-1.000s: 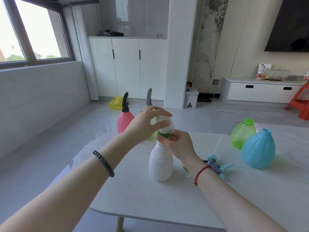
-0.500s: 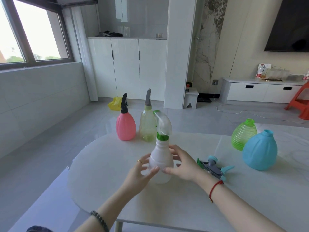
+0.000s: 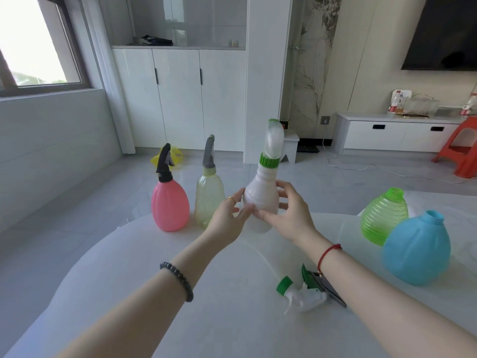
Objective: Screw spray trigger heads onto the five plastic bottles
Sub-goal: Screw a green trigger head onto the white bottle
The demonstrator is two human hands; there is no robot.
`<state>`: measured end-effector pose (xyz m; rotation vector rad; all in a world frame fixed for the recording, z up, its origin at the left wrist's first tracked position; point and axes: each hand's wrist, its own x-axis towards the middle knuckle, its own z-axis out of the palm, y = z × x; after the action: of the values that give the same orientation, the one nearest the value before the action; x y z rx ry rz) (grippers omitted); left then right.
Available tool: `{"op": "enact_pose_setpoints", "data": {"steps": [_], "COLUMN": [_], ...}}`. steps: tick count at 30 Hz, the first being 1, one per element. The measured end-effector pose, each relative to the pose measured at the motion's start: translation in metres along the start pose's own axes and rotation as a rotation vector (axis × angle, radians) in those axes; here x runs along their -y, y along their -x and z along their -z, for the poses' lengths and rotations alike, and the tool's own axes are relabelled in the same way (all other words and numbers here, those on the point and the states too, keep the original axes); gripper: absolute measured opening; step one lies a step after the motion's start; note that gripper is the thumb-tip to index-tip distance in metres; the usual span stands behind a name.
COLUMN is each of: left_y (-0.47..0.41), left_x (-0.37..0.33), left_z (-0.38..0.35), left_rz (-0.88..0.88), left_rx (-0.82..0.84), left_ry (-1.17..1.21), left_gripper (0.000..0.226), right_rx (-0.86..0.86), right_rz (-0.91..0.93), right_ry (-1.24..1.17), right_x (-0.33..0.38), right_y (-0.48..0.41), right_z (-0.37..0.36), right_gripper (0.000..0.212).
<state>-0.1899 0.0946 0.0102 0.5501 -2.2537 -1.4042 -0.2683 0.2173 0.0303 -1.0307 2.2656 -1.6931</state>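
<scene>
A white bottle [image 3: 260, 195] with a clear trigger head and green collar is held near the table's far edge by both hands. My right hand [image 3: 290, 215] grips its lower body; my left hand [image 3: 228, 218] touches its left side with the fingertips. To the left stand a pink bottle [image 3: 169, 205] with a black head and a pale yellow-green bottle [image 3: 207, 200] with a grey head. A ribbed green bottle [image 3: 383, 215] and a blue bottle [image 3: 416, 248] stand headless on the right. Loose trigger heads [image 3: 307, 293] lie under my right forearm.
The white table [image 3: 232, 319] has a rounded far-left edge with grey floor beyond. White cabinets and a pillar stand behind. A low TV unit and an orange stool [image 3: 462, 148] are at the far right.
Both hands dropped from the trigger head to the white bottle's body, then carried it away from me toward the pink and yellow-green bottles.
</scene>
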Motion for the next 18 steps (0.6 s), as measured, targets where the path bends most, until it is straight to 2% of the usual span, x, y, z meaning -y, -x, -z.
{"op": "enact_pose_setpoints", "data": {"steps": [8, 12, 16, 18], "left_y": [-0.036, -0.036, -0.025, -0.013], "left_x": [0.039, 0.053, 0.042, 0.036], "left_z": [-0.027, -0.029, -0.028, -0.028], "left_rz": [0.124, 0.144, 0.182, 0.184], "left_rx": [0.009, 0.024, 0.044, 0.027], "left_ry": [0.124, 0.103, 0.085, 0.058], "left_gripper": [0.041, 0.061, 0.071, 0.074], "right_rx": [-0.047, -0.036, 0.059, 0.079], "right_rz": [-0.096, -0.073, -0.077, -0.053], "right_ry": [0.037, 0.065, 0.137, 0.165], "right_x": [-0.053, -0.062, -0.064, -0.06], "right_y": [-0.034, -0.037, -0.03, -0.02], "right_z": [-0.03, -0.036, -0.03, -0.02], "right_gripper": [0.067, 0.069, 0.093, 0.096]}}
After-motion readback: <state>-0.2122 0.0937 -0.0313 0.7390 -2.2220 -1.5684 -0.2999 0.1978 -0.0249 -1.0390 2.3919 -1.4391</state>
